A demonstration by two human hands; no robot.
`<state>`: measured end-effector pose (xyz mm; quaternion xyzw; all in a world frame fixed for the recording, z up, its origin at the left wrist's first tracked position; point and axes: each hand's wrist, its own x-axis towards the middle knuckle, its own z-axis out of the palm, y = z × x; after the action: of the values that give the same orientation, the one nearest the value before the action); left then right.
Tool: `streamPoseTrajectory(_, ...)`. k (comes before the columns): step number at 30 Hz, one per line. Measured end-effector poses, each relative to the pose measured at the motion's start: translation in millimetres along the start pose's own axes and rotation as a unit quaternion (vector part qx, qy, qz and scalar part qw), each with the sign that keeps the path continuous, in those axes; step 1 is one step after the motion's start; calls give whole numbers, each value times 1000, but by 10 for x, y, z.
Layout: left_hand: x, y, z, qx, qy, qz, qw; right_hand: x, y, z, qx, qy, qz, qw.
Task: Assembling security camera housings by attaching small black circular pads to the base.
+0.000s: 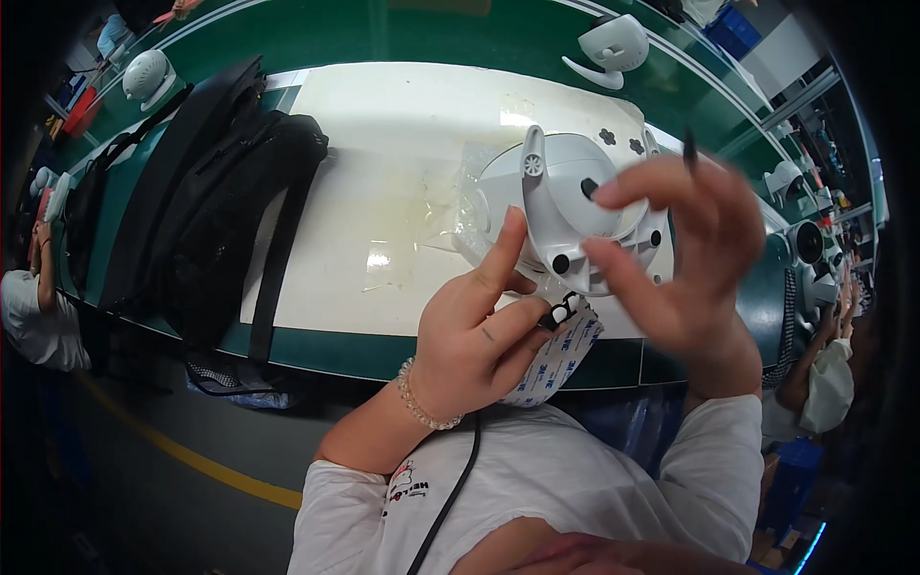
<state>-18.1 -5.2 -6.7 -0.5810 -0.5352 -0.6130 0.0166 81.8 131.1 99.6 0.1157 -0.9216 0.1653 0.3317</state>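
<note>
A white rounded plastic appliance (577, 230) lies on the worktable with its curved legs facing up. Two leg ends carry round black pads (561, 264), while another leg end (533, 165) shows a bare spoked recess. My left hand (479, 331) is closed around a white backing sheet with blue print (559, 366), with black pads at its upper edge. Its index finger points up beside the appliance. Blurred by motion, my right hand (695, 254) hovers over the appliance, thumb and index finger apart. A dark oval (589, 189) shows at the index fingertip; I cannot tell whether it touches the finger.
Black fabric bags (230, 201) with straps lie at the left. Two dark flower-shaped pieces (608, 138) rest on the white mat (359, 144). A similar white appliance (614, 46) stands at the back right, another (149, 77) at the far left. People work on both sides.
</note>
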Motion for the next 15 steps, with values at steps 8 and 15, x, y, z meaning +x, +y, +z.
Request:
streamPoseTrajectory(8,11,0,-2,11,-10,1,1000,244,242,165,211,-20,209,955)
streamPoseTrajectory(15,-1,-1,-2,6,-8,-2,1000,267,166,159,157,-32,208,965)
